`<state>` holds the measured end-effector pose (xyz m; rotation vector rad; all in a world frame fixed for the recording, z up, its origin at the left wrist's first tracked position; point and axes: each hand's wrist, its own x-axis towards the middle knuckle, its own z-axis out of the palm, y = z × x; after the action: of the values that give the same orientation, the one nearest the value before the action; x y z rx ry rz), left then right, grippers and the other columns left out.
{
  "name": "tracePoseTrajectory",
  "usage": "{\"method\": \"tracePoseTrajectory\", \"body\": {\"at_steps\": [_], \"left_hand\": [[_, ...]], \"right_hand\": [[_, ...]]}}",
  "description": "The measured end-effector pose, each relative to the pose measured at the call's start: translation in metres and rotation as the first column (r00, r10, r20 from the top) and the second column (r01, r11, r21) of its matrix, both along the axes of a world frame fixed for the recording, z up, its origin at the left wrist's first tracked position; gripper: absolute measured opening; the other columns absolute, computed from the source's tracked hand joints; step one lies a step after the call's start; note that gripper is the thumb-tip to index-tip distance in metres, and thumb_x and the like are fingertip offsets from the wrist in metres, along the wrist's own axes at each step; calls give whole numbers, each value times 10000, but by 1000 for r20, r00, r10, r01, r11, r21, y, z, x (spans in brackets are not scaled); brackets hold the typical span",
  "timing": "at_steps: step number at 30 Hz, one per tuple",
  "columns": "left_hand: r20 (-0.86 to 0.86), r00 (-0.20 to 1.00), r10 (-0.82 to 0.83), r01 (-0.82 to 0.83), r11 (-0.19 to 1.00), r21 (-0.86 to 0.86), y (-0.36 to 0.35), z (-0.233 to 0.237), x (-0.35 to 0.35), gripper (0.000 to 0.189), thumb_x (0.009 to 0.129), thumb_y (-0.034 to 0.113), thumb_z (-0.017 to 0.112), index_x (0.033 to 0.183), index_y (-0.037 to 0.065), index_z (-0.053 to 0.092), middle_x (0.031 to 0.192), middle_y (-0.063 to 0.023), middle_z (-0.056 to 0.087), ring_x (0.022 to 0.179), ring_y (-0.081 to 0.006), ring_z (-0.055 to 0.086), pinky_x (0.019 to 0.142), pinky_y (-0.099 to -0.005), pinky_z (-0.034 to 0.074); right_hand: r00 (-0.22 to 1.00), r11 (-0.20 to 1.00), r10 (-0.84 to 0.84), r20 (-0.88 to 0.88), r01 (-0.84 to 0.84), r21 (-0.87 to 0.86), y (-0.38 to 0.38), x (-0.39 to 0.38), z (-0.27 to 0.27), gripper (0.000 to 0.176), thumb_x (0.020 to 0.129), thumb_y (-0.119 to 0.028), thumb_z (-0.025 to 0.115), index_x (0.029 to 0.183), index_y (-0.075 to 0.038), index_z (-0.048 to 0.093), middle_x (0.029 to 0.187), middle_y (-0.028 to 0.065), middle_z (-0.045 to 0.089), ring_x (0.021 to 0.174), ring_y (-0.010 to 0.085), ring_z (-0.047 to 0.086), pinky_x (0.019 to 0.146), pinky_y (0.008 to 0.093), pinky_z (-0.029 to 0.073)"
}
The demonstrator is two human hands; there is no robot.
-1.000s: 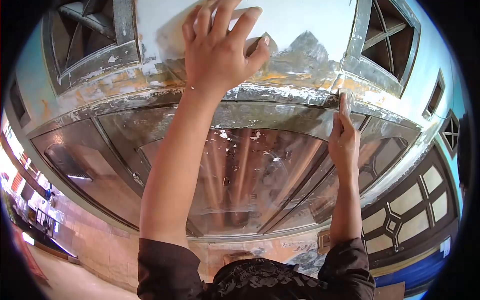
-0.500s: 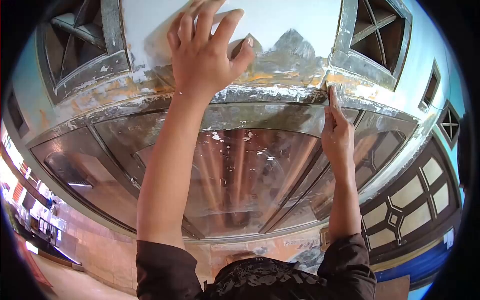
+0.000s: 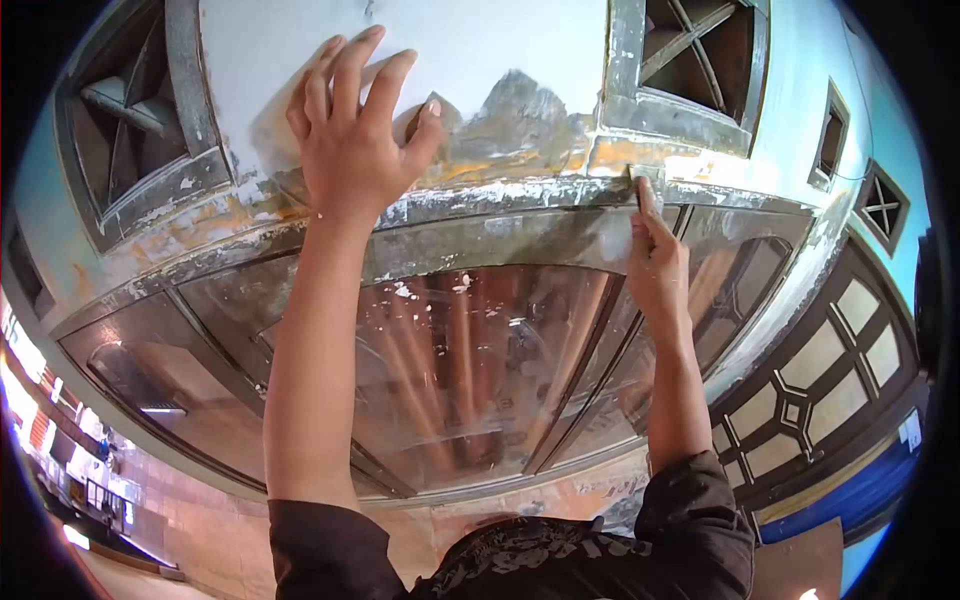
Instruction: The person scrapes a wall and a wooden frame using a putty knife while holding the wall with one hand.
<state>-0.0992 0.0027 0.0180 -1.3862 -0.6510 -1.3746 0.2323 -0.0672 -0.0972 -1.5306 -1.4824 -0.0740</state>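
My left hand [image 3: 355, 150] rests on the white wall panel [image 3: 480, 40] with its fingers spread. Beside its thumb, a dark grey pointed patch [image 3: 522, 105] shows on the panel. My right hand [image 3: 658, 255] is closed around a small flat scraper [image 3: 634, 176], index finger stretched along it and most of the tool covered. The blade end meets the worn ledge, just right of the joint below the right vent. Along this ledge [image 3: 500, 190], white and orange paint is flaking from the top of the wooden frame [image 3: 480, 238].
Cross-barred vents flank the panel, one left [image 3: 125, 110] and one right [image 3: 695, 50]. Below the ledge are glass panes [image 3: 470, 350] flecked with white chips. A dark door with pale panes [image 3: 830, 370] stands at right, and a tiled floor [image 3: 200, 520] lies lower left.
The view has turned, shifting the wall leftward in frame. My right hand with the scraper has moved right along the ledge, past the joint. My left hand stays spread on the panel.
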Motion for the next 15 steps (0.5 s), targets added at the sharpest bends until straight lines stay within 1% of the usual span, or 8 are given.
{"method": "tracePoseTrajectory", "body": {"at_steps": [2,3,4,6,7,8,10,15], "left_hand": [[11,1000,14,-13,999,-30,-2,-3,1,412,868,385,740,1257,249,734,1483,15,593,1412,-299,513,1158,-518,352],[10,1000,18,-18,1000,-26,-2,-3,1,412,876,385,736,1262,238,735,1483,-3,595,1417,-304,510,1168,-519,348],[11,1000,6,-6,1000,-13,-3,-3,1,412,876,385,736,1262,238,735,1483,-3,595,1417,-304,510,1168,-519,348],[8,999,40,-39,999,-37,-4,-2,2,407,882,375,734,1262,228,738,1484,-20,597,1422,-316,507,1182,-521,342],[-3,1000,26,-27,998,-49,-5,-2,2,428,881,366,735,1285,224,729,1497,-27,588,1425,-327,504,1191,-531,335],[-11,1000,15,-15,998,-55,-4,-3,1,428,881,366,735,1285,224,729,1497,-27,588,1425,-327,504,1191,-531,335],[-15,999,41,-42,997,-61,-4,-3,0,458,874,355,742,1310,218,713,1514,-25,575,1433,-335,494,1195,-538,330],[-21,997,69,-70,995,-65,-6,-3,0,481,863,318,746,1331,214,698,1532,-32,558,1454,-337,469,1202,-541,320]], "right_hand": [[997,962,56,-55,-39,269,-1,9,2,466,1126,-157,565,1590,-154,529,869,153,728,726,134,523,677,332,492],[998,976,48,-48,-36,216,-2,15,2,477,1128,-175,564,1602,-178,510,871,184,735,750,124,464,672,322,470],[998,973,36,-48,-24,229,-3,18,3,477,1128,-175,564,1602,-178,510,871,184,735,750,124,464,672,322,470],[986,994,82,-149,-71,79,-7,13,14,473,1134,-184,553,1605,-182,505,890,193,733,755,124,457,688,323,477],[986,963,144,-84,-120,243,11,23,-1,483,1133,-187,556,1612,-196,493,842,159,701,747,123,440,698,321,481],[985,958,145,-89,-118,261,11,20,0,484,1128,-180,560,1608,-200,500,785,180,634,745,119,434,699,326,481],[985,979,129,-116,-107,174,-5,14,10,491,1126,-174,553,1613,-198,493,841,280,628,761,117,453,731,327,496],[981,962,186,-50,-171,212,14,33,7,499,1126,-168,543,1620,-206,482,883,319,611,772,112,450,741,332,502]]}}
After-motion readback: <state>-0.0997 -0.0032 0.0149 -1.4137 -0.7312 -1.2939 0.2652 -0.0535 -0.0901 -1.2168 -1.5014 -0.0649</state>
